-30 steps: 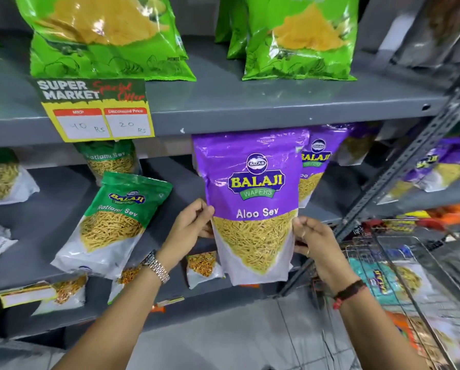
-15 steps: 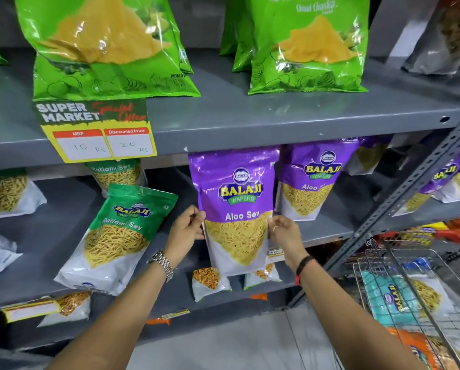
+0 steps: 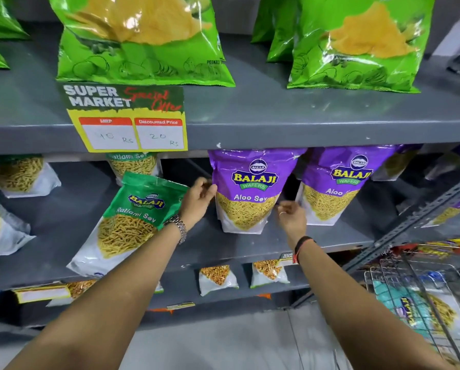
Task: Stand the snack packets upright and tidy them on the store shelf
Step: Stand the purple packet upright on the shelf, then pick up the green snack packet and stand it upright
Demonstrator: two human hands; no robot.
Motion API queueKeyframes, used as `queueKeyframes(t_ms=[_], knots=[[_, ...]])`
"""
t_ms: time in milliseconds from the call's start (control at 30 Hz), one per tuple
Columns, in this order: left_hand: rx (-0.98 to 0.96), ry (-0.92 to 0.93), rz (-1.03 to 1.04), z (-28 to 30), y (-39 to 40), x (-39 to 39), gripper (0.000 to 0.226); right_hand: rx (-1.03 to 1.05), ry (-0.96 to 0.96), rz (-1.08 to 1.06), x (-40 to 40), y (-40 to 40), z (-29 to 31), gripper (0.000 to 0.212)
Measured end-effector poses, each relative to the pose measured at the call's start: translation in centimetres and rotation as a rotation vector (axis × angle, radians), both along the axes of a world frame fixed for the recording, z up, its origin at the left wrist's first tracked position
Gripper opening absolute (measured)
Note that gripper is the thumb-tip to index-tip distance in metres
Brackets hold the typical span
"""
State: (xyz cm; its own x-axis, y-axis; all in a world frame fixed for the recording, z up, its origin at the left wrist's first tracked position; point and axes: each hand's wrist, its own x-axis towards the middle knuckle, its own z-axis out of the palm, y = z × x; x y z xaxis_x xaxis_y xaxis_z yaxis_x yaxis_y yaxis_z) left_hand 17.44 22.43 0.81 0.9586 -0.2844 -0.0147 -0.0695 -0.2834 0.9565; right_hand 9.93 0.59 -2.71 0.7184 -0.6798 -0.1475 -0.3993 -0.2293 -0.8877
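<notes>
Now that the purple Aloo Sev packet [image 3: 246, 192] has gone from mid-air in front of the shelf to standing upright on the middle shelf [image 3: 330, 236] at centre frame, I am easing off it. Half a second ago both my hands gripped its lower edges; here my left hand [image 3: 199, 201] only touches its left edge with loosely curled fingers, and my right hand [image 3: 290, 214] hovers just beside its lower right corner, fingers open and holding nothing. The packet's base sits on the shelf, and its top reaches the underside of the shelf above. Just to its right stands a second purple Aloo Sev packet [image 3: 341, 182], so the two form a neat pair.

I judge this packet done, provided it stays up once my hands are clear. At left of centre, the green Ratlami Sev packet [image 3: 132, 222] leans tilted over the shelf's front edge and looks like the next one to straighten. More packets [image 3: 12, 177] lie slumped at the far left, and the wire basket [image 3: 423, 289] at lower right holds further stock.
</notes>
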Motion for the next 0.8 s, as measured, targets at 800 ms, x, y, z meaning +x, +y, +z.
queueKeyframes(t_ms=[800], knots=[[0.173,0.324,0.481,-4.1,21.6,-4.8,0.055,0.674,0.238,0.311,-0.5,23.9,-2.8,0.028]])
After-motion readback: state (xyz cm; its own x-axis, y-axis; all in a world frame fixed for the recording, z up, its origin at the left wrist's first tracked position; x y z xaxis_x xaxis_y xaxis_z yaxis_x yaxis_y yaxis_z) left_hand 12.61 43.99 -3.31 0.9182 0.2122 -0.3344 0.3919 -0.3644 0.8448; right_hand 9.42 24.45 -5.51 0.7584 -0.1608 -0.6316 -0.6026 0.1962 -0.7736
